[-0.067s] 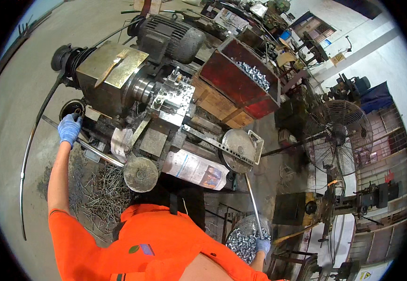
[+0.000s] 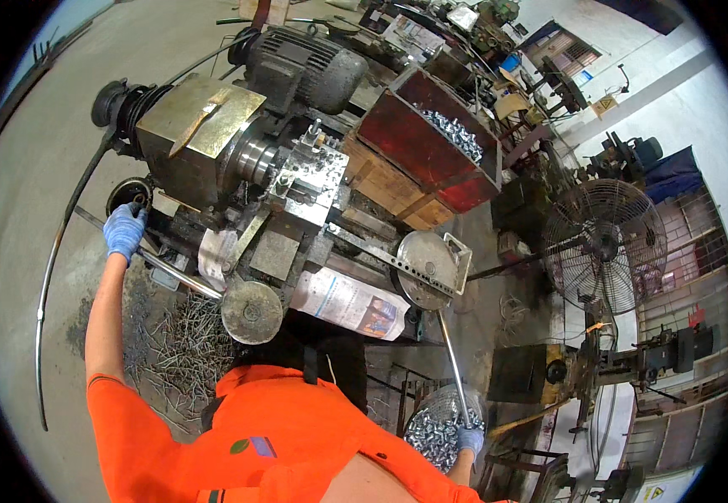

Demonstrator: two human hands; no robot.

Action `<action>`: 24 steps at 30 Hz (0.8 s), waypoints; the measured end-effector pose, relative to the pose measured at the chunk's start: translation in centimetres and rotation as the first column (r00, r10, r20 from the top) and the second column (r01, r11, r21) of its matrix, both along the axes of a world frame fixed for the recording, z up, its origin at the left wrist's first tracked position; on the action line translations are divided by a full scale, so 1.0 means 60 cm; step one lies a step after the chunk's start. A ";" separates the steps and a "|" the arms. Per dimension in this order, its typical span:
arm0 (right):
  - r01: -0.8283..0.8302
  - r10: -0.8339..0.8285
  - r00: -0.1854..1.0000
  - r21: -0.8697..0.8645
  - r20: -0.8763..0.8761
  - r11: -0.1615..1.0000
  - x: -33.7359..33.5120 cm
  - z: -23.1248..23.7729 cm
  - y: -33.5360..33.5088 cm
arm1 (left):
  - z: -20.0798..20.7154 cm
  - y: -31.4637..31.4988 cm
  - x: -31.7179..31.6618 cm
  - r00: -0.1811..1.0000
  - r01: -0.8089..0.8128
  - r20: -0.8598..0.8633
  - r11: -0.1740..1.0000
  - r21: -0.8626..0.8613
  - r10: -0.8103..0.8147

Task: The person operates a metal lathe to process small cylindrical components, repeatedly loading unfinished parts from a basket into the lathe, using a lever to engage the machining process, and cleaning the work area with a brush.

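At the lathe's left side, my blue-gloved left hand is closed, its fingertips at the rim of a dark round cup. What it pinches is small and dark, too unclear to name. Far to the right, my gloved right hand is closed round the lower end of a long metal lever. That lever slopes down from a round metal disc. Beside and below this hand sits a wire basket with many small shiny metal parts. Between my arms stands the small lathe, with its chuck.
Behind the lathe are a motor and a red bin of metal pieces on a wooden crate. A brush lies on the headstock. Metal shavings cover the floor at left; a large fan stands right.
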State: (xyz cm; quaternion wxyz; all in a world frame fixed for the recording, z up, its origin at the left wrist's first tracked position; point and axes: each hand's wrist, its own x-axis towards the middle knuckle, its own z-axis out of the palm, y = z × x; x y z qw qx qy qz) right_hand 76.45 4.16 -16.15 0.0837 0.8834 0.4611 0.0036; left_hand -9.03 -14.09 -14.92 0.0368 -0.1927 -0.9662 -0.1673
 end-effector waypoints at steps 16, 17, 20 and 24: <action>-0.015 0.015 0.999 -0.007 0.030 1.000 0.053 -0.045 -0.001 | -0.004 0.002 -0.002 1.000 0.010 -0.002 1.000 0.021 -0.010; 0.022 -0.021 1.000 -0.038 0.016 0.999 0.018 -0.026 0.002 | 0.000 -0.004 0.000 1.000 0.000 0.005 1.000 0.012 0.000; 0.044 -0.043 0.999 -0.067 0.012 0.997 0.013 -0.018 -0.003 | 0.003 -0.003 0.001 1.000 0.006 0.016 1.000 0.012 -0.006; -0.002 0.001 1.000 0.021 0.021 1.000 0.024 -0.026 -0.013 | -0.009 -0.005 -0.005 1.000 0.009 -0.014 0.999 0.031 -0.009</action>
